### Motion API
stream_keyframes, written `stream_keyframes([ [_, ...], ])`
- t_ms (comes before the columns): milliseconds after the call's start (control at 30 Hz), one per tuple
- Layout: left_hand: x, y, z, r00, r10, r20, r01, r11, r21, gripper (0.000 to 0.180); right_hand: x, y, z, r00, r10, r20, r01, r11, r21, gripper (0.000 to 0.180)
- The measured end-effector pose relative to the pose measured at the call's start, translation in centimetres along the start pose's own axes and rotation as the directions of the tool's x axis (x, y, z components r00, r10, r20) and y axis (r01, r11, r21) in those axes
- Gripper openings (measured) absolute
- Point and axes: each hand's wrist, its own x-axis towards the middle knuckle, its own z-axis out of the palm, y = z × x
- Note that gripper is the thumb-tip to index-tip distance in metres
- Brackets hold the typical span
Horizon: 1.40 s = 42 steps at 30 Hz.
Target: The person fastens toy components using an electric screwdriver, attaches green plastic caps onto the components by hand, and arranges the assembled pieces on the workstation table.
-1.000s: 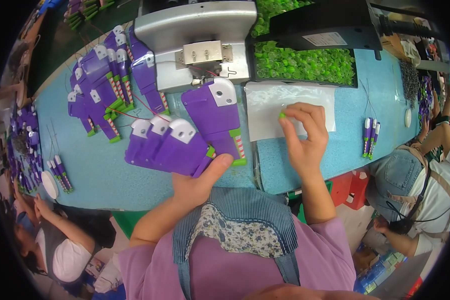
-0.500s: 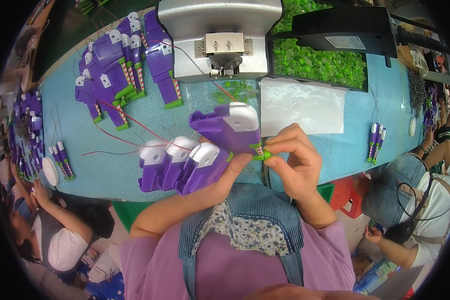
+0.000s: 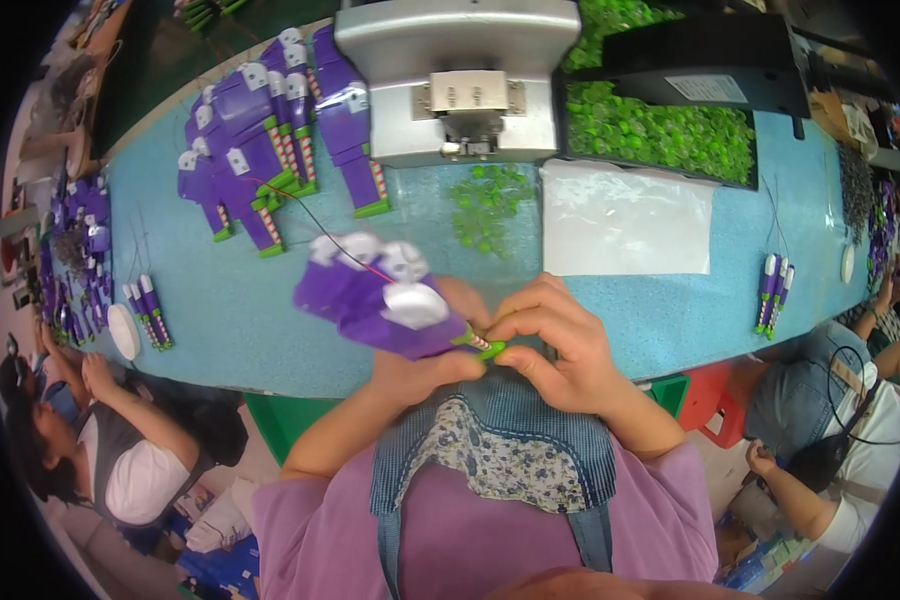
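Observation:
My left hand is closed around a bunch of purple plastic figure parts with white tops, partly smeared by motion. Beneath the nearest white top, a short red-and-white striped piece ends in a green tip. My right hand pinches around that green tip with thumb and forefinger, close beside the left thumb. From the bunch a thin dark and red wire trails up and left. Some left fingers are hidden behind the parts.
A grey metal machine stands at the back middle, with small green pieces before it. Right of it are a black tray of green pieces and a white sheet. Purple parts lie left. People sit on both sides.
Both hands have come lower and toward me, with the bunch swung to the left and its parts bunched closer together. The right fingers stay at the green tip.

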Motion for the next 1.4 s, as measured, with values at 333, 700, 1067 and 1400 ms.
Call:
stream_keyframes([
  [333,2.0,7.5,-5.6,0.737,0.33,-0.589,0.095,0.813,0.574,0.022,2.0,3.5,0.8,0.983,-0.15,-0.104,0.065,0.823,-0.565,0.021],
  [700,7.8,9.3,-7.8,0.651,0.711,-0.265,0.474,-0.108,0.874,0.041,1.8,2.9,1.2,0.969,-0.195,-0.154,0.079,0.829,-0.554,0.022],
  [1067,2.9,8.4,0.6,0.878,0.018,-0.479,-0.011,1.0,0.019,0.041,0.5,0.5,-0.9,0.966,0.131,-0.221,-0.115,0.99,0.086,0.02],
  [1400,1.8,2.8,3.7,0.918,-0.244,-0.311,0.193,0.963,-0.185,0.037,0.0,-0.5,0.8,0.975,-0.021,-0.223,0.025,1.0,0.016,0.024],
])
